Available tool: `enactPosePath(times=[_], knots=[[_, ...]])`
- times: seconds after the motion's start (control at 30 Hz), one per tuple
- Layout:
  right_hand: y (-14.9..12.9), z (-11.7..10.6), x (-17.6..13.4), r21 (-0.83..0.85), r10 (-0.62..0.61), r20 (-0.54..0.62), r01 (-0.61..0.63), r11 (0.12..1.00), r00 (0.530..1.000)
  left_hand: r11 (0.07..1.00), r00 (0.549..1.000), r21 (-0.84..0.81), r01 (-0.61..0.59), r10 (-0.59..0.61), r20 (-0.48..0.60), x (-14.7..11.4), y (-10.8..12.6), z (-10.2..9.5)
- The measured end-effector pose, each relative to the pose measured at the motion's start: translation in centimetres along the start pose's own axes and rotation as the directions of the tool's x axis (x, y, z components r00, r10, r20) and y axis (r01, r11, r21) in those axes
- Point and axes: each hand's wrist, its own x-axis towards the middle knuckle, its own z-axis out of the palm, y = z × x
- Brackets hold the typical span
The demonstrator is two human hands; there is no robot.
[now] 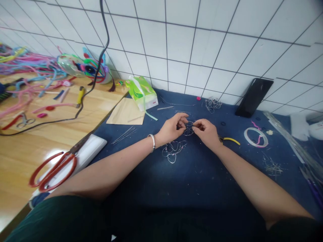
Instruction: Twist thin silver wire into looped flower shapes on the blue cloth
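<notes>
My left hand (174, 127), with a silver bangle on its wrist, pinches the left side of a looped wire piece (188, 131) over the dark blue cloth. On the other side, my right hand (205, 131) has its thumb and fingers closed on the same looped wire. Thin loops show between and below the fingertips; the exact grip points are hidden. Just below my left hand lies a tangle of silvery wire loops (172, 153) with small beads. Yellow-handled pliers (230, 140) rest beside my right wrist, partly covered by it.
Red-handled scissors (60, 168) lie across a white box (94, 148) at left. Behind are a tissue pack (142, 94), brown paper (121, 114) and a wire bundle (212, 104). A phone (254, 97) leans on the tiled wall. At right are a white ring spool (255, 137) and wire scraps (274, 168).
</notes>
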Motion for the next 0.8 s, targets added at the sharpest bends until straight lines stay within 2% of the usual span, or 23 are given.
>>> enactPosePath(times=[0.53, 0.8], knots=[[-0.38, -0.19, -0.06, -0.003, -0.011, 0.012, 0.011, 1.000, 1.000, 1.000, 1.000, 0.013, 0.003, -0.003, -0.004, -0.01, 0.07, 0.03], [-0.15, -0.21, 0.00, 0.019, -0.004, 0.006, 0.004, 1.000, 1.000, 0.998, 0.999, -0.060, 0.006, -0.004, 0.033, -0.03, -0.03, -0.34]])
